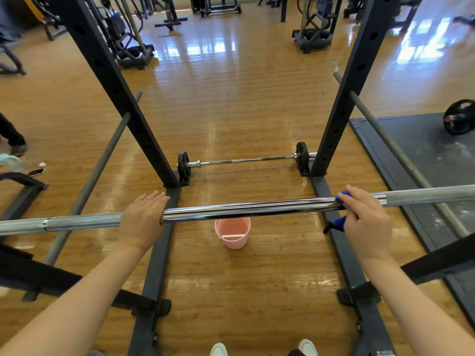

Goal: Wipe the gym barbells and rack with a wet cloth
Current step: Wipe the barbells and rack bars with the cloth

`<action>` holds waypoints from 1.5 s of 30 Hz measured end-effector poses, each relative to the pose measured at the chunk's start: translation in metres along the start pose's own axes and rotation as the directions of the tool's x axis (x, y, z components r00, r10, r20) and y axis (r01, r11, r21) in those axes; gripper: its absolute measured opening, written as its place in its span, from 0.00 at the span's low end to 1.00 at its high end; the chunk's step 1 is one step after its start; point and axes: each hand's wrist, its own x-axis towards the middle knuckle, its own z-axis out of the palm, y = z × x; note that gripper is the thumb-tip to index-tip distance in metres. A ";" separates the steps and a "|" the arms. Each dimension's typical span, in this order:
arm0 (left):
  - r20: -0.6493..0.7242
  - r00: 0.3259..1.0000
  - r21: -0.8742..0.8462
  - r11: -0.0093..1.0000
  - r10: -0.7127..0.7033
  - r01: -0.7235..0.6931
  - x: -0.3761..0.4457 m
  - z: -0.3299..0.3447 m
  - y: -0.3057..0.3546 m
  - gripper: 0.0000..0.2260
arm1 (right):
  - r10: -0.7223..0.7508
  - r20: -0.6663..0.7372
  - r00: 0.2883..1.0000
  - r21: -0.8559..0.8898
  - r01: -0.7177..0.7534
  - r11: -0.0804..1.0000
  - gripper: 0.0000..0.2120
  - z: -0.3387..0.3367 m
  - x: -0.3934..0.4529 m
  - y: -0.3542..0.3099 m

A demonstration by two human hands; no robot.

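Barbell: left hand flat; right hand grips cloth

Hidden and cropped parts, head view.
My right hand covers most of the blue cloth; both ends of the near barbell run off-frame.

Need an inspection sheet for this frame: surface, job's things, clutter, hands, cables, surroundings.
Surface: glossy wooden floor; dark mat at right.
Job's things: chrome barbell lying across the rack; blue cloth wrapped on the bar; pink bucket on the floor below; second barbell with small plates on the floor between the uprights.
Clutter: phone and small white ball on the floor at left; loose weight plate on the mat.
Hands: left hand rests flat on the bar; right hand grips the cloth around it.
Cables: nothing seen.
Surroundings: gym machines behind.
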 end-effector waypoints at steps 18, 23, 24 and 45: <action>-0.085 0.996 0.012 0.999 0.033 -0.032 -0.002 0.011 -0.004 0.15 | 0.129 -0.090 0.988 -0.008 -0.130 0.991 0.10 -0.005 0.005 0.015; -0.026 0.999 -0.005 1.000 -0.020 0.020 -0.003 0.005 0.000 0.19 | -0.022 -0.007 1.000 0.021 0.022 1.000 0.12 -0.002 -0.006 0.008; -0.007 0.999 -0.005 0.999 -0.035 0.035 -0.003 0.004 0.001 0.20 | 0.008 -0.015 1.000 0.018 -0.008 1.000 0.13 -0.005 -0.007 0.012; 0.059 0.998 0.056 0.998 -0.015 0.012 0.001 -0.009 0.005 0.36 | 0.200 -0.102 0.974 0.054 -0.196 0.979 0.12 -0.005 0.001 0.013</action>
